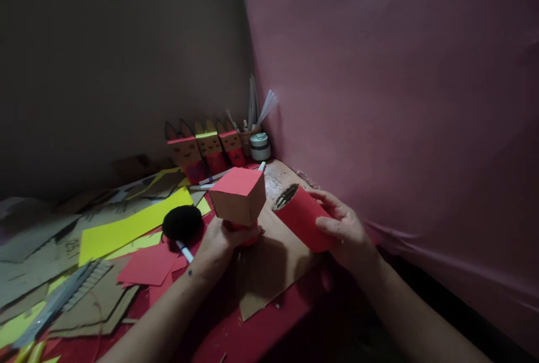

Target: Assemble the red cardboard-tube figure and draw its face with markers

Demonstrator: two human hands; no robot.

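My left hand point(231, 242) is wrapped round the red lower part of a cardboard box figure point(233, 205), a brown cube with a red paper top. In my right hand point(343, 228) is a red paper-covered tube point(303, 219), tilted so that its open, rough-edged end points up and to the left. The two pieces are apart, with a small gap between them. Beneath both lies a brown cardboard sheet point(265, 290) on the red table. The lower part of the box figure is mostly hidden by my left fingers.
Three cardboard figures with ears point(185, 152) stand at the back, beside a white lidded jar point(260, 148) and a holder of sticks. At left lie a black round object point(182, 222), yellow paper point(130, 228), red paper point(149, 264), cardboard pieces and a brush-like tool point(59, 295). A pink-covered wall point(400, 99) rises at right.
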